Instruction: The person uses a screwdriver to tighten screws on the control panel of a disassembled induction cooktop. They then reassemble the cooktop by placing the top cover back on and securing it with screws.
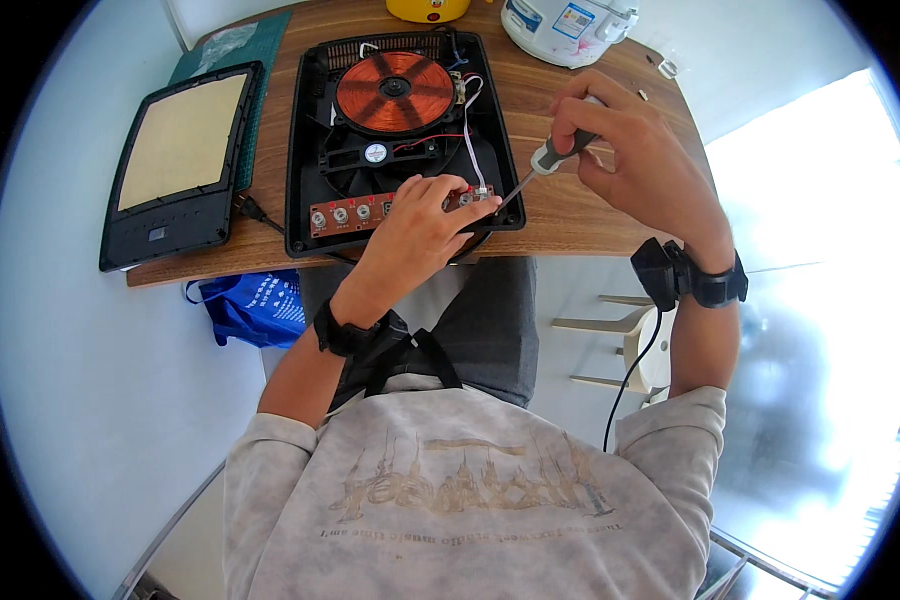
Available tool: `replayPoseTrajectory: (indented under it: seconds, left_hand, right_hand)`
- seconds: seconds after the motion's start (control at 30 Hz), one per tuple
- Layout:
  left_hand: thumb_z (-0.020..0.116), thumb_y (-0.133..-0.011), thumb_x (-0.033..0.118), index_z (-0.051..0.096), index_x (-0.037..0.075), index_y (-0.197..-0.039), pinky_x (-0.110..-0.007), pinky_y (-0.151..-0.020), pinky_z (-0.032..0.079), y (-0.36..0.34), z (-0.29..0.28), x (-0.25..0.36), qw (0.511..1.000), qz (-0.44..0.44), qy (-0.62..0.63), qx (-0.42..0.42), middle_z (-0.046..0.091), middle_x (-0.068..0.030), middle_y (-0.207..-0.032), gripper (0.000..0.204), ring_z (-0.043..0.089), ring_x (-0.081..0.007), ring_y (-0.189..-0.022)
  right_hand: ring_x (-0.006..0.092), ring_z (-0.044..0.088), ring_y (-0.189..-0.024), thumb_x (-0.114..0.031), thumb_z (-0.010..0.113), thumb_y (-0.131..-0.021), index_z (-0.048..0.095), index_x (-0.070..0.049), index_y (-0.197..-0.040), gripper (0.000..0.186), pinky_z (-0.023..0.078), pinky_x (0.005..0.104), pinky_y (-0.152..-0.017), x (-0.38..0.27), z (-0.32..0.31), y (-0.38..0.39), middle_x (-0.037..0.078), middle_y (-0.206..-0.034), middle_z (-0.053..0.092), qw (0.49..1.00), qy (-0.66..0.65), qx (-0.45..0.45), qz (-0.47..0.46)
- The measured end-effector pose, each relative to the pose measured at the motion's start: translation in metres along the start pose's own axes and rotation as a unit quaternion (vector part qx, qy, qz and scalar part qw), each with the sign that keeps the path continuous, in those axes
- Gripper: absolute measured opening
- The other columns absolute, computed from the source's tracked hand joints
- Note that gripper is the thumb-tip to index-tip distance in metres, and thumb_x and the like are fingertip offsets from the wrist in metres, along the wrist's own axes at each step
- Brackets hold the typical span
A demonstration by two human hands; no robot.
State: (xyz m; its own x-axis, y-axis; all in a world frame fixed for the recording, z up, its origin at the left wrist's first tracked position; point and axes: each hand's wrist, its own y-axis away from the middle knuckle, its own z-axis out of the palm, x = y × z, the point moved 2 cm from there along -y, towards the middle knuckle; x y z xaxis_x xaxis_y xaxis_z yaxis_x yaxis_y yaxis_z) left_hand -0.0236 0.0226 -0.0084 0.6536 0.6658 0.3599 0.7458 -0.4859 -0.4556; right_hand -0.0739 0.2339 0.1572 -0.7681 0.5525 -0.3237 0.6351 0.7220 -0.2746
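An induction cooker's black lower housing [296, 150] lies opened on the table, with a round copper coil [360, 95] near its far end. A brown control board [352, 214] with several round buttons runs along the near edge. My left hand [425, 220] lies across this board, fingers spread, its index finger stretched toward the near right corner. My right hand [630, 140] is closed around the handle of a grey and white screwdriver [544, 160]. The screwdriver slants down to the left, its tip at the board's right end beside my left fingertip. Any screw there is hidden.
The cooker's top cover [180, 145] lies at left, partly on a green cutting mat [260, 45]. A white appliance [560, 35] and a yellow one [428, 8] stand at the back. A power cord [255, 208] lies beside the housing. A blue bag [255, 310] is below the table.
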Motion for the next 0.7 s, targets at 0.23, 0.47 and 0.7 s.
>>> replayPoseTrajectory:
  seconds: [0.23, 0.47, 0.7]
  left_hand:
    - [0.080, -0.084, 0.013, 0.064, 0.027, -0.137, -0.040, -0.105, 0.043, 0.000, -0.001, 0.001, 1.000, 0.001, -0.008, 0.000, 0.055, -0.0061, -0.120, 0.058, 0.057, -0.0249, -0.114]
    - [0.080, -0.084, 0.013, 0.064, 0.026, -0.138, -0.041, -0.105, 0.043, 0.000, 0.000, 0.000, 1.000, 0.000, -0.012, -0.004, 0.055, -0.0063, -0.122, 0.058, 0.056, -0.0250, -0.115]
    - [0.079, -0.084, 0.011, 0.063, 0.027, -0.140, -0.043, -0.104, 0.046, 0.000, -0.001, 0.001, 1.000, -0.004, 0.001, -0.008, 0.054, -0.0062, -0.124, 0.060, 0.054, -0.0288, -0.115]
  right_hand:
    - [0.0333, 0.063, -0.086, 0.014, 0.059, -0.078, 0.062, -0.006, -0.096, 0.027, 0.048, 0.0438, -0.073, -0.002, -0.001, 0.000, 0.010, -0.108, 0.056, 1.000, 0.013, -0.017, 0.005]
    - [0.0340, 0.064, -0.090, 0.010, 0.064, -0.083, 0.062, -0.005, -0.096, 0.021, 0.050, 0.0426, -0.076, -0.015, -0.003, 0.001, 0.011, -0.108, 0.057, 0.999, -0.004, -0.030, -0.016]
    - [0.0340, 0.065, -0.087, 0.004, 0.071, -0.084, 0.065, -0.006, -0.101, 0.021, 0.050, 0.0436, -0.075, -0.019, -0.008, -0.005, 0.012, -0.098, 0.060, 0.997, 0.028, -0.060, -0.048]
